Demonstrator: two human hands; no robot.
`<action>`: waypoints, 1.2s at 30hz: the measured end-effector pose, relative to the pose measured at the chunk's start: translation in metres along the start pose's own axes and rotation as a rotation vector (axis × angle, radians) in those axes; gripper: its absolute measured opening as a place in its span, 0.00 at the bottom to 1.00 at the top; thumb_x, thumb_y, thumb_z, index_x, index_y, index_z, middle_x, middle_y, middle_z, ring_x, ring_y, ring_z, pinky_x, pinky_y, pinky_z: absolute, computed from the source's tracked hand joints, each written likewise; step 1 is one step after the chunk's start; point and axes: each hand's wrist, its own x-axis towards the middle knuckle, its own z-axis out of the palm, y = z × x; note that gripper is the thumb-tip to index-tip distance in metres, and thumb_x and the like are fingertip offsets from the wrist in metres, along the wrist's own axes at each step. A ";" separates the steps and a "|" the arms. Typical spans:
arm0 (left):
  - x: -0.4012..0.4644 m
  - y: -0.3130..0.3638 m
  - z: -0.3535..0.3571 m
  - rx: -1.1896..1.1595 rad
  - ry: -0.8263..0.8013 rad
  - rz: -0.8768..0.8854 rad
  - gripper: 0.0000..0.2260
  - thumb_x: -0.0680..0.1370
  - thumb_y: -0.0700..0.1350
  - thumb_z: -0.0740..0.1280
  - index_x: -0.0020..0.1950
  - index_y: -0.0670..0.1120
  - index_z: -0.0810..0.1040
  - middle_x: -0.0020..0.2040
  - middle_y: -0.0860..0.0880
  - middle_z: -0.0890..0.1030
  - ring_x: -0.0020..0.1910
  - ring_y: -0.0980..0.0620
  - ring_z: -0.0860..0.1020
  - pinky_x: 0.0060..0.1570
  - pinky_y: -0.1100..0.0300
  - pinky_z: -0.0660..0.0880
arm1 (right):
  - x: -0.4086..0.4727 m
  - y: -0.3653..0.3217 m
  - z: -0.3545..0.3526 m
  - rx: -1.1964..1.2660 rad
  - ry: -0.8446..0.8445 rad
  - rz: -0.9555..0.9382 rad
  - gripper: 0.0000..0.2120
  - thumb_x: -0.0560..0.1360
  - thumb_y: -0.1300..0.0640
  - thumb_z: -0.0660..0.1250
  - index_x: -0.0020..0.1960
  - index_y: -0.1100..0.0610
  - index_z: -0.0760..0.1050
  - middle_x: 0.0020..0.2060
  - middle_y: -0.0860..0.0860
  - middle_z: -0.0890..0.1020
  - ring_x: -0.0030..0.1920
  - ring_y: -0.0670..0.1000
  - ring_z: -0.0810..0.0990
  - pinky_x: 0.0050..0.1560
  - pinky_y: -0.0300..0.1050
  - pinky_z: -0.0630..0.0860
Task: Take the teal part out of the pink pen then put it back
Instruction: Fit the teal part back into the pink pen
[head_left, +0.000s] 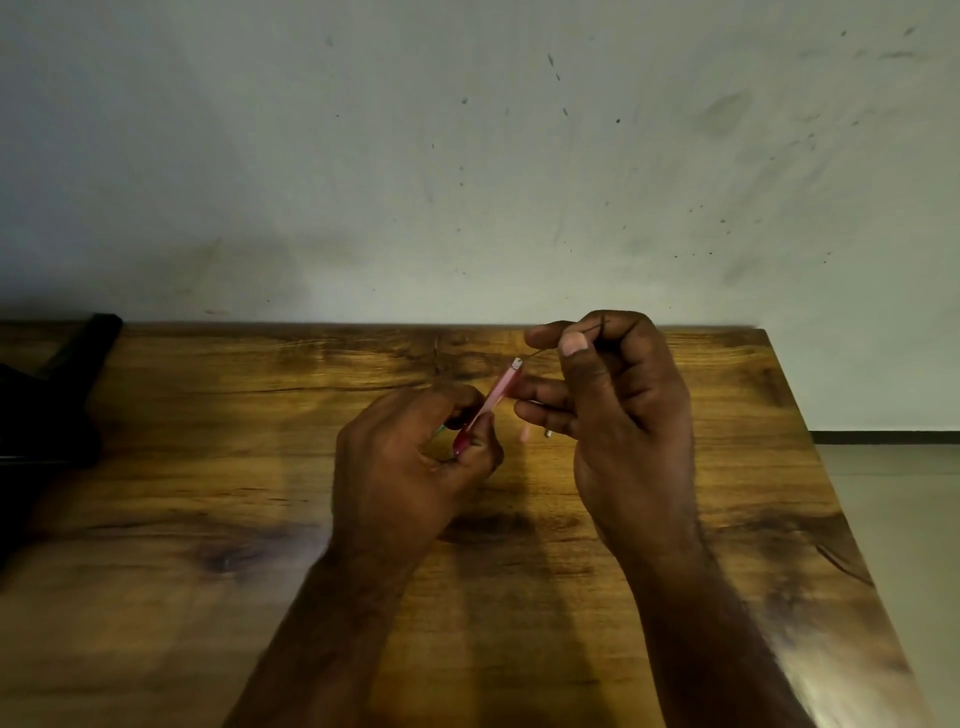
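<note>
My left hand (405, 457) holds the pink pen (496, 392) above the wooden table (260, 467), and the pen slants up to the right. Its lower, darker red end sits inside my fingers. A sliver of teal (441, 429) shows at the left of those fingers. My right hand (623, 415) pinches a thin dark rod (540, 352) between thumb and forefinger. The rod meets the pen's white upper tip. A small pink piece (524, 434) and a small metallic piece (548, 433) lie on the table between my hands.
A black object (52, 395) sits at the table's far left. A stained pale wall (467, 156) rises right behind the table's back edge. The table's right edge (810, 441) drops to a light floor.
</note>
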 end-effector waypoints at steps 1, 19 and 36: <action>0.000 0.000 0.000 0.008 -0.002 0.000 0.12 0.76 0.49 0.72 0.55 0.45 0.86 0.48 0.51 0.87 0.47 0.53 0.83 0.48 0.56 0.80 | 0.000 0.000 0.000 -0.016 -0.001 -0.001 0.04 0.82 0.55 0.63 0.54 0.54 0.75 0.55 0.54 0.85 0.46 0.59 0.88 0.44 0.55 0.85; 0.001 0.002 0.000 0.018 -0.005 0.010 0.12 0.76 0.50 0.71 0.55 0.44 0.86 0.48 0.50 0.87 0.47 0.55 0.82 0.47 0.54 0.81 | 0.000 0.001 -0.003 0.033 0.025 0.000 0.04 0.82 0.56 0.62 0.53 0.56 0.74 0.52 0.58 0.85 0.45 0.61 0.88 0.44 0.56 0.85; 0.001 0.000 -0.001 0.050 0.003 0.029 0.13 0.77 0.50 0.71 0.55 0.44 0.87 0.47 0.50 0.87 0.46 0.51 0.82 0.46 0.49 0.81 | 0.000 0.003 -0.002 0.042 0.018 0.000 0.05 0.83 0.56 0.61 0.54 0.57 0.73 0.51 0.58 0.85 0.45 0.62 0.88 0.44 0.57 0.85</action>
